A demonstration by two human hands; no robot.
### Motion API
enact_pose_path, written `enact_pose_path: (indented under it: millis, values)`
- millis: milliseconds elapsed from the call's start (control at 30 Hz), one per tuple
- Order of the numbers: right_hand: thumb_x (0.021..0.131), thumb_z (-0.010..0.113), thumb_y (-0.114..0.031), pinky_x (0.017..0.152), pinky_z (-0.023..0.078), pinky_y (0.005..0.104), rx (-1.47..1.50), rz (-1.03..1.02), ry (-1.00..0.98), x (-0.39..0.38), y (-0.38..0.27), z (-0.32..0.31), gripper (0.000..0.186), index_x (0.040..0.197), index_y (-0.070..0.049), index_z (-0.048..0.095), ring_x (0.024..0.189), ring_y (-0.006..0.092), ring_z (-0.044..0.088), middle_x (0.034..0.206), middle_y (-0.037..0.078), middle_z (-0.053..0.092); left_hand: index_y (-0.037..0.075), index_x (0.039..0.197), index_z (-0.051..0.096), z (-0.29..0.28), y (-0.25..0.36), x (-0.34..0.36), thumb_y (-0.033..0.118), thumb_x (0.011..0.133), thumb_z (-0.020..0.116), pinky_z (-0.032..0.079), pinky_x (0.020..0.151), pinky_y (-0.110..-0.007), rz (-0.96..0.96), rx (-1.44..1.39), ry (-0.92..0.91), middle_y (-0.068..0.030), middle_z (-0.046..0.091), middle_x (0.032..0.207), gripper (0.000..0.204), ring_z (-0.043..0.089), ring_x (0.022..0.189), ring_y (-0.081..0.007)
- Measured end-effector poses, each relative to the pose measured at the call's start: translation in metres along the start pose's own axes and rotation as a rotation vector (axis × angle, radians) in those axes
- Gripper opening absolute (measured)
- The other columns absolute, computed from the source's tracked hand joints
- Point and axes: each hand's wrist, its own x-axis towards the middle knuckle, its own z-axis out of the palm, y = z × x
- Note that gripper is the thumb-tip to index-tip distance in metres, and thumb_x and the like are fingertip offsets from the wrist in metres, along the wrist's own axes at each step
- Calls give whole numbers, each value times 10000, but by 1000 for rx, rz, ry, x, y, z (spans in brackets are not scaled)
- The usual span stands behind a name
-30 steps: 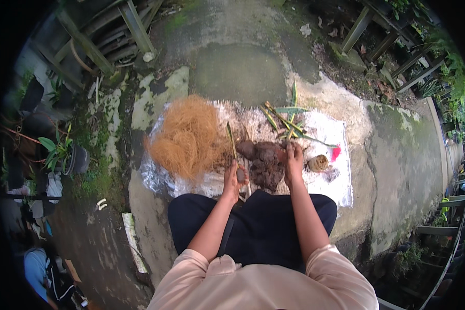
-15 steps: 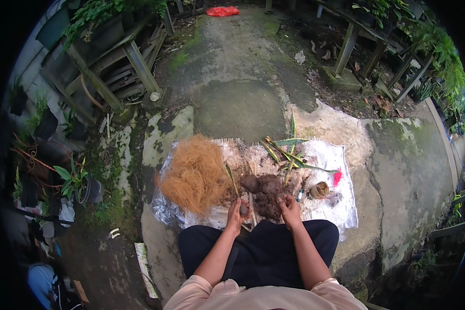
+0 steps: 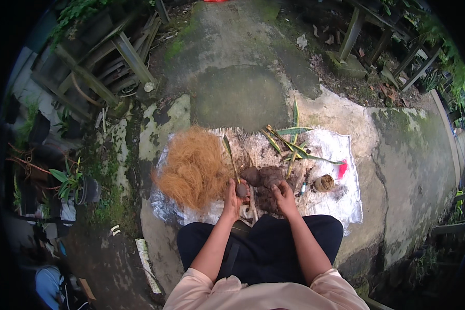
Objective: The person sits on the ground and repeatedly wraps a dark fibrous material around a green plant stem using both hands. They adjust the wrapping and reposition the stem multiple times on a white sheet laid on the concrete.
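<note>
Garden yard (image 3: 237,98) with potted plants (image 3: 73,183)

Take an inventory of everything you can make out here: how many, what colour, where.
Sheet: one, white, on the pavement
Fibre heap: one, orange-brown, sheet's left
Soil mound: one, dark brown, sheet's middle
Loose leaves: several, green and yellow, sheet's upper right
Round container: one, tan, right of the mound
Red scrap: one, red, sheet's right
Potted plant: one clear, green, far left; others too dark to count
Single leaf: one, green and yellow, at the left hand
Dark ball: one, brown, in that hand
Trousers: one pair, navy, lower middle
Sleeves: two, pale peach, bottom
Hands: two, bare, left holding the ball, right hand at the mound
</note>
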Motion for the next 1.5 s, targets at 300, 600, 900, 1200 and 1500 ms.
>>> enact_pose_path:
  millis: [300, 600, 900, 1200, 1500]
  values:
    - [932, 637, -90, 709, 498, 268, 81, 55, -217, 15, -6, 13, 224, 1107, -20, 515, 829, 115, 579, 981, 35, 562, 97, 1231, 560, -17, 8, 44, 500, 1016, 399, 495, 711, -303, 33, 125, -5, -28, 588, 1032, 485, 606, 853, -138]
    - [938, 645, -163, 805, 470, 282, 79, 143, -239, 13, -18, 22, 257, 1117, 6, 573, 916, 113, 569, 987, 48, 622, 49, 1295, 531, -3, 0, 58, 271, 1001, 570, 538, 847, -359, -12, 128, -148, -50, 600, 1112, 370, 630, 937, -172]
    - [946, 616, -168, 832, 450, 278, 175, 93, -221, 14, -27, 19, 197, 1056, -10, 574, 925, 114, 556, 969, 47, 619, 151, 1198, 537, -10, -15, 60, 371, 1011, 542, 522, 697, -304, -87, 244, -110, -7, 597, 1139, 289, 614, 884, -139]
    - [993, 559, -151, 703, 483, 266, 257, 178, -265, 14, -33, 22, 212, 1165, -38, 508, 811, 120, 600, 1022, 63, 606, 165, 1309, 503, -3, -17, 56, 469, 1023, 459, 494, 677, -304, -81, 265, -100, -39, 590, 1145, 419, 588, 948, -152]
    - [985, 579, -132, 705, 489, 266, 173, 173, -243, 14, -26, 23, 194, 1138, -22, 535, 835, 101, 610, 1000, 66, 633, 152, 1426, 473, 0, -15, 59, 555, 1003, 389, 483, 907, -349, -111, 178, -243, -67, 554, 1292, 590, 551, 1167, -160]
